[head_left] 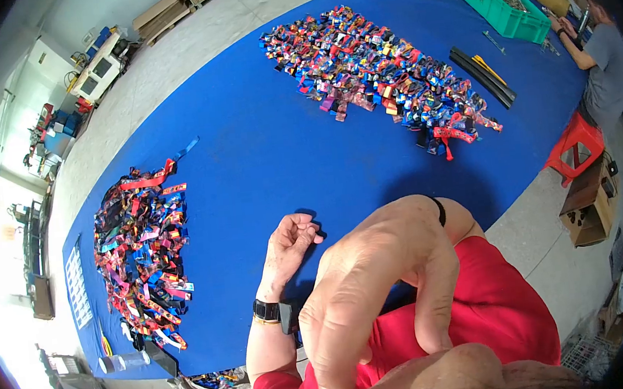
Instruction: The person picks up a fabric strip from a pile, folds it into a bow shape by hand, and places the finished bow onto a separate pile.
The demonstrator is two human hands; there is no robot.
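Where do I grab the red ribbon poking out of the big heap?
Pinch the tip of the red ribbon with finger and thumb. Come from the near side, over the bare blue table. That tip sticks out past the big heap, so you probably won't catch other ribbons with it.

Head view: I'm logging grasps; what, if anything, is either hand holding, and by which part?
Nothing visible in either. The left hand lies curled at the blue table; the right hand has thumb and fingers apart, palm hidden.
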